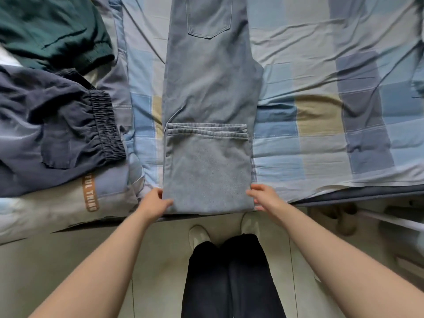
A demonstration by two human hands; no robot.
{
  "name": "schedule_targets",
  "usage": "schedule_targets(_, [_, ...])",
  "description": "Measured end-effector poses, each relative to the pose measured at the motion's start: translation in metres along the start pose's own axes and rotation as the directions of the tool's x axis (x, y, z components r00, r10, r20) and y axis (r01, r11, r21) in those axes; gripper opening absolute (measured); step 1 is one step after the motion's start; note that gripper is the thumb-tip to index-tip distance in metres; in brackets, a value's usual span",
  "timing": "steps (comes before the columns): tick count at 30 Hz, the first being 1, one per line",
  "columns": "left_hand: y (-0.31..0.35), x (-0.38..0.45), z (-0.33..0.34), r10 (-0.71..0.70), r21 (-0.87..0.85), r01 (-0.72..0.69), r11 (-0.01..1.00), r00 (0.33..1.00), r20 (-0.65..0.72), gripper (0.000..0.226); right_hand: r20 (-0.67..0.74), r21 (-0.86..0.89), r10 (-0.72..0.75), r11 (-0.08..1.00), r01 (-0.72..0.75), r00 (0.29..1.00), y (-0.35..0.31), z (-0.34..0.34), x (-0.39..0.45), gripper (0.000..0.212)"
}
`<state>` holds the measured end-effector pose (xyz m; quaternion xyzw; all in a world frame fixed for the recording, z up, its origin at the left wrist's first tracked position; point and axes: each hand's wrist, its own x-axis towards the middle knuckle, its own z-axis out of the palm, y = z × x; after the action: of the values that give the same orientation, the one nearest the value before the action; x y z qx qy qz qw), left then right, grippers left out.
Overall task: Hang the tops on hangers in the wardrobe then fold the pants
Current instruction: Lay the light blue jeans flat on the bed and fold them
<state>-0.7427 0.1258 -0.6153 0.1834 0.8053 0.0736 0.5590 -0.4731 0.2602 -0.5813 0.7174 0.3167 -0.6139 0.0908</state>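
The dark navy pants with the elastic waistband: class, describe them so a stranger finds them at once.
Start at the checked bedsheet, then go left of the pale blue jeans. The navy pants lie there below a dark green garment. Only they show a gathered elastic waistband.

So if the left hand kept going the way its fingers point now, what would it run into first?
The left hand points right, along the bed edge, and already grips the folded end of the light blue jeans. Going on, it would push further into or under that fold, heading toward the right hand at the opposite edge.
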Motion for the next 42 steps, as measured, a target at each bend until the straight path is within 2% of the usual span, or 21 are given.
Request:
schedule_targets(3, [-0.012, -0.003, 0.006, 0.006, -0.157, -0.019, 0.987, 0.996, -0.084, 0.024, -0.028, -0.023, -0.012, 1.000, 0.011, 1.000, 0.014, 0.007, 0.001, 0.044])
schedule_targets(5, [-0.016, -0.002, 0.005, 0.022, -0.207, -0.042, 0.977, 0.995, -0.100, 0.018, -0.049, -0.094, -0.016, 0.996, 0.012, 0.999, 0.017, 0.007, 0.004, 0.035])
schedule_targets(7, [-0.018, -0.003, 0.003, 0.059, -0.233, -0.075, 0.970, 0.995, -0.076, 0.018, -0.039, -0.208, -0.021, 0.978, 0.012, 0.999, 0.017, 0.005, 0.005, 0.014])
schedule_targets(8, [-0.018, -0.006, 0.001, 0.070, -0.252, -0.082, 0.964, 0.996, -0.056, 0.017, -0.026, -0.215, -0.048, 0.976, 0.042, 0.999, 0.017, 0.002, 0.006, 0.016])
schedule_targets(10, [-0.021, -0.009, -0.005, 0.069, -0.304, -0.070, 0.950, 0.997, -0.014, 0.017, 0.045, -0.157, -0.116, 0.980, 0.122, 0.992, 0.021, -0.003, 0.008, 0.025])
schedule_targets(12, [-0.027, -0.016, -0.009, 0.067, -0.323, -0.063, 0.944, 0.998, 0.000, 0.022, 0.115, -0.041, -0.147, 0.987, 0.153, 0.982, 0.028, -0.008, 0.002, 0.014])
schedule_targets(14, [-0.036, -0.021, -0.009, 0.086, -0.257, -0.086, 0.963, 0.996, -0.012, 0.026, 0.163, -0.011, -0.154, 0.987, 0.157, 0.975, 0.040, -0.014, -0.002, 0.008])
schedule_targets(16, [-0.044, -0.026, -0.004, 0.108, -0.139, -0.110, 0.984, 0.994, -0.022, 0.033, 0.173, -0.080, -0.166, 0.980, 0.182, 0.971, 0.051, -0.017, -0.001, 0.013])
schedule_targets(19, [-0.047, -0.029, 0.007, 0.161, -0.057, -0.169, 0.984, 0.979, -0.121, 0.042, 0.076, -0.229, -0.221, 0.945, 0.233, 0.972, 0.058, -0.010, 0.003, 0.004])
schedule_targets(20, [-0.047, -0.030, 0.011, 0.203, -0.017, -0.208, 0.978, 0.966, -0.160, 0.047, 0.041, -0.248, -0.252, 0.935, 0.254, 0.967, 0.059, -0.007, 0.004, 0.013])
schedule_targets(21, [-0.047, -0.033, 0.014, 0.265, 0.035, -0.263, 0.964, 0.948, -0.175, 0.054, 0.025, -0.272, -0.280, 0.922, 0.276, 0.960, 0.062, -0.004, 0.004, 0.033])
schedule_targets(22, [-0.048, -0.036, 0.017, 0.344, 0.104, -0.331, 0.938, 0.924, -0.165, 0.062, 0.027, -0.335, -0.317, 0.891, 0.308, 0.948, 0.066, -0.002, 0.002, 0.055])
schedule_targets(24, [-0.051, -0.040, 0.021, 0.503, 0.320, -0.449, 0.834, 0.858, -0.107, 0.076, 0.109, -0.545, -0.426, 0.730, 0.413, 0.898, 0.073, -0.002, 0.001, 0.087])
schedule_targets(26, [-0.051, -0.042, 0.024, 0.587, 0.548, -0.452, 0.704, 0.804, -0.092, 0.080, 0.238, -0.683, -0.476, 0.537, 0.494, 0.847, 0.080, -0.002, -0.001, 0.094])
schedule_targets(27, [-0.048, -0.041, 0.025, 0.606, 0.612, -0.424, 0.667, 0.787, -0.116, 0.079, 0.265, -0.733, -0.486, 0.460, 0.501, 0.833, 0.081, 0.000, -0.001, 0.090])
schedule_targets(30, [-0.039, -0.043, 0.027, 0.625, 0.677, -0.372, 0.635, 0.763, -0.167, 0.066, 0.204, -0.830, -0.599, 0.313, 0.461, 0.774, 0.076, 0.006, -0.005, 0.066])
schedule_targets(34, [-0.034, -0.055, 0.015, 0.639, 0.681, -0.385, 0.623, 0.753, -0.158, 0.050, 0.137, -0.871, -0.676, 0.266, 0.413, 0.724, 0.064, 0.001, -0.027, 0.029])
schedule_targets(37, [-0.022, -0.077, -0.002, 0.654, 0.675, -0.456, 0.580, 0.755, -0.052, 0.045, 0.186, -0.847, -0.698, 0.243, 0.473, 0.691, 0.061, -0.018, -0.054, 0.025])
schedule_targets(39, [-0.010, -0.094, -0.015, 0.602, 0.669, -0.538, 0.512, 0.781, 0.167, 0.035, 0.325, -0.790, -0.698, 0.171, 0.589, 0.638, 0.056, -0.038, -0.075, 0.023])
schedule_targets(40, [-0.003, -0.100, -0.019, 0.545, 0.659, -0.580, 0.479, 0.785, 0.294, 0.027, 0.400, -0.767, -0.665, 0.134, 0.628, 0.631, 0.054, -0.047, -0.082, 0.021])
schedule_targets(42, [0.015, -0.113, -0.024, 0.353, 0.633, -0.596, 0.493, 0.803, 0.480, 0.020, 0.524, -0.746, -0.514, 0.109, 0.657, 0.679, 0.048, -0.064, -0.096, 0.017])
